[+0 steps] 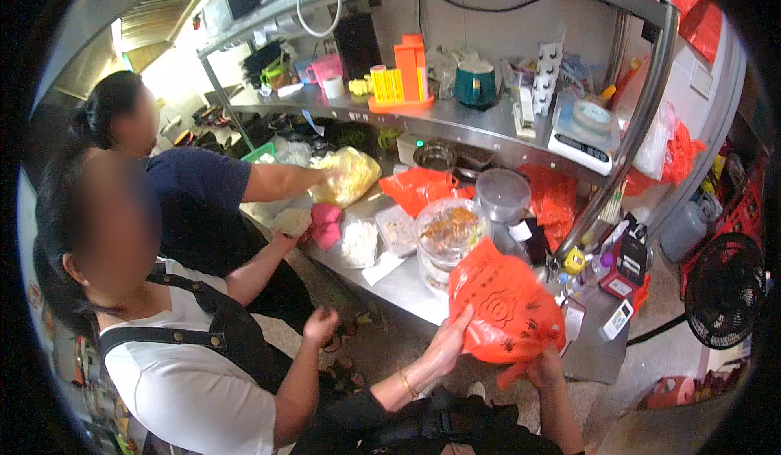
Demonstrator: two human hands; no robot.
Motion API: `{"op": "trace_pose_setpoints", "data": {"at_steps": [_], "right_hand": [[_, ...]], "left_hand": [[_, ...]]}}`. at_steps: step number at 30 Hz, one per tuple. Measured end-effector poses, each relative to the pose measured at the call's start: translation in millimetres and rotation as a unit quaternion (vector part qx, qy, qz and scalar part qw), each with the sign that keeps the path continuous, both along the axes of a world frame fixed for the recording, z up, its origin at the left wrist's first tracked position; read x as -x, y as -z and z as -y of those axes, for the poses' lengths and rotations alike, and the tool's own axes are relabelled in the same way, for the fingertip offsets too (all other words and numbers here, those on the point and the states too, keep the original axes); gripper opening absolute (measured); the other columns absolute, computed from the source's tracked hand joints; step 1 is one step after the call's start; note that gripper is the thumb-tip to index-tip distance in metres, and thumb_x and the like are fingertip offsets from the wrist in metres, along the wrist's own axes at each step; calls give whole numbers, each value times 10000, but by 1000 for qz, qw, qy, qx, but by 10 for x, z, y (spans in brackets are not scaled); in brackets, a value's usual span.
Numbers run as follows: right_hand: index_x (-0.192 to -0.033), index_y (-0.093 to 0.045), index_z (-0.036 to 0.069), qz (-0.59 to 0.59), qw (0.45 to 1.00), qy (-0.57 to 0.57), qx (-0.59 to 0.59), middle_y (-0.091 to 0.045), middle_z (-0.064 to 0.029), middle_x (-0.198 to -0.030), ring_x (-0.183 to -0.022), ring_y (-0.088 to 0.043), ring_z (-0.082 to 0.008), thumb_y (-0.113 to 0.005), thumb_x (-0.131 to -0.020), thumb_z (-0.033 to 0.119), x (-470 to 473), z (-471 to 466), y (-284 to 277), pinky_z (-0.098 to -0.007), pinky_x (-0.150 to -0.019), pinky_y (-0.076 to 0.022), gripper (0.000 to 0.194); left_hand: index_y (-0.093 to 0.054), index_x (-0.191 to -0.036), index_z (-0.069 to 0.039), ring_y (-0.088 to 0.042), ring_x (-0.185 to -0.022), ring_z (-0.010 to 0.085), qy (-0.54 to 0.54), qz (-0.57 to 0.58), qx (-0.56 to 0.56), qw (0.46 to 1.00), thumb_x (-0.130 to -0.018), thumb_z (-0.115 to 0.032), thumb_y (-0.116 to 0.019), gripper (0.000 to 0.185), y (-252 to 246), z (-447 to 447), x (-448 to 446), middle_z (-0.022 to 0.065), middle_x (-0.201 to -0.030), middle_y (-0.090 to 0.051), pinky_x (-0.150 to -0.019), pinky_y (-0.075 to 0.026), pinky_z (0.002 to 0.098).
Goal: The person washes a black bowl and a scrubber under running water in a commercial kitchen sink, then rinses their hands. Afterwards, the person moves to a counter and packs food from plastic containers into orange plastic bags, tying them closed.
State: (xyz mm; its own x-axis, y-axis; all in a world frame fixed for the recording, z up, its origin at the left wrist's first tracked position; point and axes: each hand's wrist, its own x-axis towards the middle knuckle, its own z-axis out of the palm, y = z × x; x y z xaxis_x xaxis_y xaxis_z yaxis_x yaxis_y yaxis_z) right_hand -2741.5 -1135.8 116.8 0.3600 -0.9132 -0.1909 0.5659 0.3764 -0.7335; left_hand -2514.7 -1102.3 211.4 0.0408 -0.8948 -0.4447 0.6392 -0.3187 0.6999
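Held low over the near edge of the steel counter (415,290) is a red printed plastic bag (500,305) with something bulky in it. My left hand (448,342) grips its near left side, and a bangle circles that wrist. Under the bag's lower right edge, my right hand (543,366) is closed on the bunched plastic. Just beyond the bag stand stacked round clear tubs, the top one holding food (454,226). A rectangular clear food box (396,229) and a bag of white items (360,243) lie to their left.
Two people stand close on my left; one holds a pale container (291,222), the other reaches to a bag of yellow food (346,177). A raised steel shelf bears a digital scale (583,150) and teal pot (476,86). A black fan (726,290) stands at right.
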Motion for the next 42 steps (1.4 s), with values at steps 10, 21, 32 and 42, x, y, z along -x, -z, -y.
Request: {"op": "trace_pose_setpoints", "data": {"at_steps": [10,21,32,42], "right_hand": [[-1197,-535,-43,-103,964,-243,-19,-625,-158,-1090,-994,-613,-232,-533,-937,153,762,308,-239,-315,-740,-525,326],[-1123,-564,-15,-129,970,-201,41,-639,-115,-928,-740,-606,-139,-578,-890,48,914,611,-454,-272,-595,-470,241],[-885,-674,39,-368,854,-239,280,-646,-9,-777,-700,-589,-96,-724,-790,160,1426,596,-202,-252,-627,-475,162],[-1060,-622,34,-625,694,73,350,-600,-165,-1161,-1095,-558,-286,-660,-825,253,1644,935,-638,-422,-964,-414,323]], "left_hand": [[-362,-1401,-53,-515,-1201,230,-45,41,-31,998,-990,-388,-435,535,240,82,423,86,-1356,-502,-969,-451,436],[-388,-1372,-53,-540,-1172,233,-149,11,9,989,-974,-382,-488,526,361,175,673,111,-1330,-514,-966,-457,407],[-607,-1123,-12,-597,-826,134,-243,331,2,912,-934,-218,-607,280,537,106,611,52,-1027,-651,-733,-510,314],[-356,-1400,-74,-511,-1207,312,-104,-14,78,991,-950,-479,-478,617,-149,455,819,123,-1379,-459,-995,-440,485]]}}
